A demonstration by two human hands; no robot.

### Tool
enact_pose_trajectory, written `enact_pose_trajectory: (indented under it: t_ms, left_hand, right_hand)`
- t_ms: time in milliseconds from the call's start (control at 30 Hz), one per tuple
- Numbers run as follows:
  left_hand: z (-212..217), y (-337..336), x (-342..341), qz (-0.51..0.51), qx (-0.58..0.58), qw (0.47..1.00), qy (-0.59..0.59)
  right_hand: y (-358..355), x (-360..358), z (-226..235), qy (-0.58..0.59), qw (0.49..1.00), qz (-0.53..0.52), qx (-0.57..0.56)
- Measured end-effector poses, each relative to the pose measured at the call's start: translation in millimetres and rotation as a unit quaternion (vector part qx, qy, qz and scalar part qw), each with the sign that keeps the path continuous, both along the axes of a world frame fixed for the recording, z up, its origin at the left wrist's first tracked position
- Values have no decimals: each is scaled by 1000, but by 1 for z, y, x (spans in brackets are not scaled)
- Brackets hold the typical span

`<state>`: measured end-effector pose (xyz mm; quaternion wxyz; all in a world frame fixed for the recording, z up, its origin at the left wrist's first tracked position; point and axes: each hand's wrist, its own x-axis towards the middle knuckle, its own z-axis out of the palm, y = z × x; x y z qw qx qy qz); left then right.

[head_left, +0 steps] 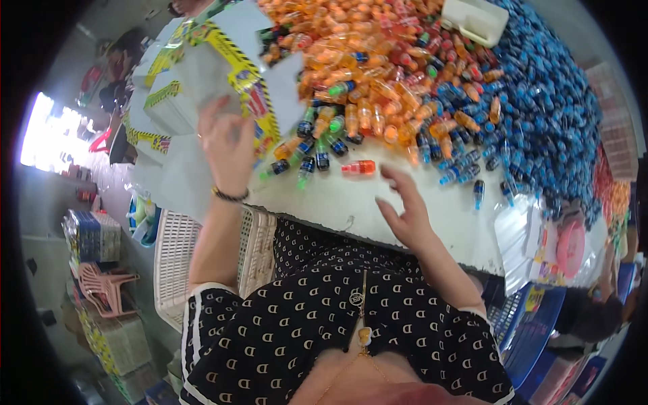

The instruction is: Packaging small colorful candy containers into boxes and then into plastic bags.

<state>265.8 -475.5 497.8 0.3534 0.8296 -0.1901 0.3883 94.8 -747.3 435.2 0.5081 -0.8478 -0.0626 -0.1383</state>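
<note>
Red bottle (358, 167): small, clear plastic, red liquid, lying on its side on the white tabletop (432, 223), alone at the near edge of the bottle heap (378, 74). Right hand (407, 210): hovering just nearer than the red bottle, fingers (399, 178) spread and released, holding nothing, not touching it. Left hand (226, 145): raised to the left of the red bottle, fingers loosely curled against a flat white carton (202, 101) with yellow striped edging; a firm grasp cannot be confirmed. Beyond the red bottle lie orange, green-capped and dark bottles; blue bottles (553, 115) spread to its right. A white lattice crate (177, 256) stands below the tabletop, left of the red bottle.
</note>
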Motion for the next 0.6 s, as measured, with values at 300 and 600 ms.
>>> enact_pose_trajectory:
  t_ms: [300, 600]
  left_hand:
    - [-34, -91, -114, -248, -19, 966, 72]
    - [-46, -70, -45, -272, -300, 789, 462]
  right_hand:
    - [-12, 23, -40, -67, 963, -86, 246]
    - [-37, -14, -75, -55, 883, -48, 464]
